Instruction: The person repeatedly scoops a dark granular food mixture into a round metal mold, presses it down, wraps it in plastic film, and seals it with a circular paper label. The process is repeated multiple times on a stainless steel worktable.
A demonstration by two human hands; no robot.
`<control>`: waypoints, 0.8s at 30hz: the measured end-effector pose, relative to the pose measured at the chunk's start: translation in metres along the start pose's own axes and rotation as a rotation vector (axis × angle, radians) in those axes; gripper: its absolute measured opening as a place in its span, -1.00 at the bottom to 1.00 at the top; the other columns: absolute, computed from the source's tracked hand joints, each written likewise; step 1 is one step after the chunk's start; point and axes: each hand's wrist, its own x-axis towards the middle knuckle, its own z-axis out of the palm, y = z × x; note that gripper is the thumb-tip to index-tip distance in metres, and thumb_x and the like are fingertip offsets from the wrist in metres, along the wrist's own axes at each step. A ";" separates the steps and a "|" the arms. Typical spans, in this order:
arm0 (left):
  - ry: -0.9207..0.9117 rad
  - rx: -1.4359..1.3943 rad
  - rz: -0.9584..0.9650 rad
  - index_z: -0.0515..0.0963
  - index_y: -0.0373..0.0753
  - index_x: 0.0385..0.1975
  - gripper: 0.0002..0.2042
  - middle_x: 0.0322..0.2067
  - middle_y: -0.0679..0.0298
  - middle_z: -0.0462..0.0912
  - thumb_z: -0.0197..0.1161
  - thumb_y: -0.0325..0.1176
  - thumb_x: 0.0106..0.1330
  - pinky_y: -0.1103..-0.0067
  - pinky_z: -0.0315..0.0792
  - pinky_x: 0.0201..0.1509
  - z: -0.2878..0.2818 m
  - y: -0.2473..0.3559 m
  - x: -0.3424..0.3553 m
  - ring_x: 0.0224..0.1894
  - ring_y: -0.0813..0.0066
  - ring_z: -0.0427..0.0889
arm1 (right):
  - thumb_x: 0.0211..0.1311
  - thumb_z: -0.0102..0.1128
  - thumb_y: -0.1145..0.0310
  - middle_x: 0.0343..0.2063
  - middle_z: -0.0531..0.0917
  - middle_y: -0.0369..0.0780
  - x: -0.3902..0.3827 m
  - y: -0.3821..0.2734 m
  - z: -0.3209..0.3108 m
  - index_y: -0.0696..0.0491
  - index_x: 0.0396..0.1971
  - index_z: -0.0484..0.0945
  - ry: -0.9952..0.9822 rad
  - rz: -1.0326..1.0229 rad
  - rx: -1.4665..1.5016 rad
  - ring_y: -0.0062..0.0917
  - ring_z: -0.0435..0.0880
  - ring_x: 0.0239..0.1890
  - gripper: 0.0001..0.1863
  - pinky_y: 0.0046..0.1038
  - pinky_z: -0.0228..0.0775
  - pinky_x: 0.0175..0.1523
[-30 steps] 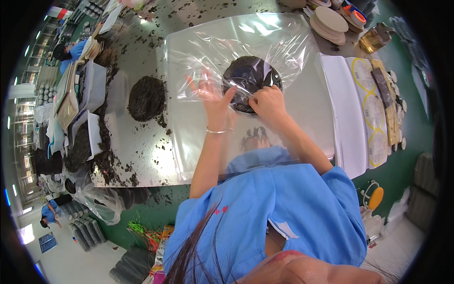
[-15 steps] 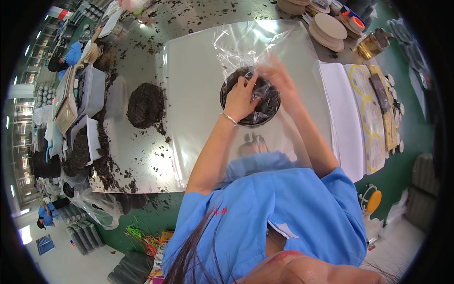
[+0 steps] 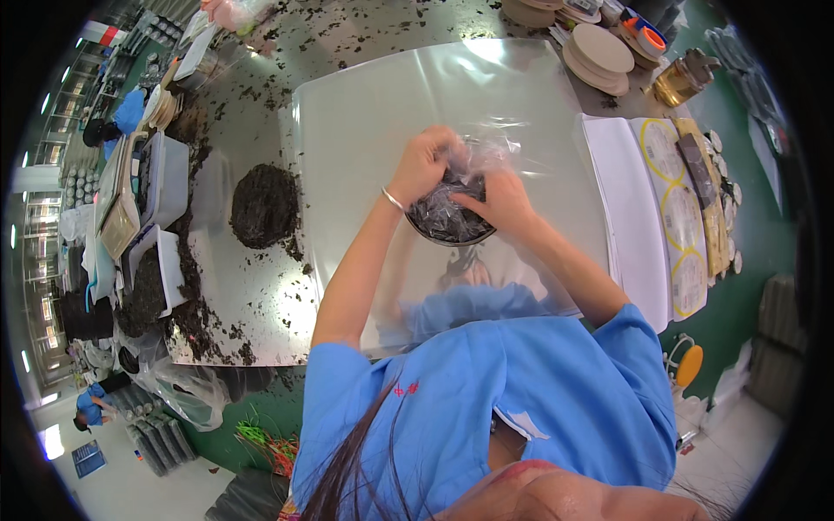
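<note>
A round, dark-rimmed mould [image 3: 434, 236] stands on the shiny sheet at the middle of the table. In it lies a transparent plastic bag [image 3: 450, 217], crumpled over dark, leafy contents. At the mould's far left side my left hand [image 3: 426, 161] is closed, its fingers pinching the gathered plastic. My right hand [image 3: 506, 201] is at the right rim, thumb reaching over the contents and fingers curled on the bunched film; its fingertips are blurred. Both hands partly hide the far rim.
A dark, leafy round cake [image 3: 265, 206] and loose scraps lie to the left, near white tubs [image 3: 167, 187]. On the right are white paper sheets [image 3: 621, 200] and yellow-ringed round labels [image 3: 678, 208]. Round boards [image 3: 601, 50] and a gold-coloured jar [image 3: 685, 80] stand at the far right.
My left hand has lifted off the middle of the mould and moved to its far left side. My right hand has come down to the right rim. The upright plastic is now bunched low.
</note>
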 end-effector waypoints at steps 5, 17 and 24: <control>-0.073 1.071 0.535 0.65 -0.22 -0.27 -0.83 -0.08 0.33 0.65 0.20 -0.42 0.17 0.29 0.40 0.33 0.003 0.007 -0.025 0.19 0.32 0.53 | -0.06 0.63 0.11 -0.06 0.59 -0.14 -0.001 0.004 -0.008 0.10 -0.03 0.46 0.107 -0.217 0.177 -0.21 0.56 0.09 -0.33 -0.20 0.44 0.19; 0.395 0.375 0.179 0.42 -0.36 0.27 -0.59 0.26 0.01 0.49 -0.03 -0.52 0.44 0.30 0.17 0.51 0.065 -0.016 -0.057 0.38 0.05 0.36 | 0.10 0.33 0.32 -0.30 0.77 -0.15 0.039 -0.008 0.034 0.07 -0.23 0.66 -0.517 0.106 -0.482 -0.29 0.74 -0.12 -0.75 -0.29 0.58 -0.08; 0.287 0.595 0.179 0.60 -0.24 0.13 -0.58 0.24 0.10 0.48 0.00 -0.64 0.32 0.27 0.24 0.47 0.046 -0.021 -0.059 0.35 0.13 0.38 | 0.17 0.41 0.25 0.28 0.53 -0.07 -0.072 0.026 -0.085 0.06 0.35 0.41 -0.078 0.080 -0.043 -0.11 0.46 0.34 -0.28 -0.20 0.31 0.41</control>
